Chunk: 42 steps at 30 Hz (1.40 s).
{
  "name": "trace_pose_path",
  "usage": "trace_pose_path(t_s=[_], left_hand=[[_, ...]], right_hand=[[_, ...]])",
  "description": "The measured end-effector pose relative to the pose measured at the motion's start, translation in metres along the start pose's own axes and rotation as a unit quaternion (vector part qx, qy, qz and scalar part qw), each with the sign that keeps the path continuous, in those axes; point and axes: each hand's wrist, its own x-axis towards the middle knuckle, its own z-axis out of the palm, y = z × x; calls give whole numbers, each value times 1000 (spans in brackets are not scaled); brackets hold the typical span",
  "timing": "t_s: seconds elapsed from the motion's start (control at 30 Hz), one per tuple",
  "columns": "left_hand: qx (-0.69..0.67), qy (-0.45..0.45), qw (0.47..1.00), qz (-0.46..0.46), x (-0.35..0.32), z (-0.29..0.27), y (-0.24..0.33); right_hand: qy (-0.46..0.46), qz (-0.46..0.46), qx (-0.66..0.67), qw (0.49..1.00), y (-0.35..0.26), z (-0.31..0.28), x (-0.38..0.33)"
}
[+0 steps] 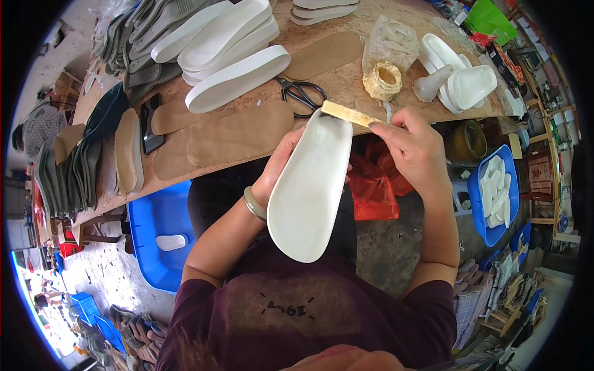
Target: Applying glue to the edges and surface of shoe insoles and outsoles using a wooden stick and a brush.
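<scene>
A smooth, white, shallow-dished sole lies across the left hand, which clasps it at ten o'clock, fingertips peeking out at its two o'clock edge. At two o'clock from the sole, the right hand pinches a flat, yellowish stick between thumb and fingers; its squared tip overlaps the sole's narrower end at one o'clock.

Left hand 1, right hand 1. Held sole 1, stick 1, scissors 1 pair, phone 1, bangle 1, yellow cup 1. Small sole in left tub: 1. Grey insoles: overlapping, can't count.
</scene>
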Motion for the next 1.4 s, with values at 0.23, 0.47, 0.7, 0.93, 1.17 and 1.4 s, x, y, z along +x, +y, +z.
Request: trace_pose_path(t_s=[0.23, 0.47, 0.7, 0.93, 1.17, 1.4], left_hand=[[57, 42, 997, 28, 3, 6, -2], [162, 106, 976, 100, 2, 6, -2], [215, 145, 956, 136, -6, 11, -1], [226, 151, 951, 150, -9, 16, -1], [201, 145, 938, 243, -28, 21, 30], [121, 59, 856, 499, -28, 55, 108]], right_hand=[[27, 14, -14, 999, -4, -13, 3], [-19, 34, -22, 999, -11, -5, -10], [-133, 88, 213, 964, -12, -42, -21], [15, 66, 78, 995, -15, -7, 0], [-54, 135, 297, 944, 13, -46, -27], [85, 223, 471, 849, 25, -13, -63]])
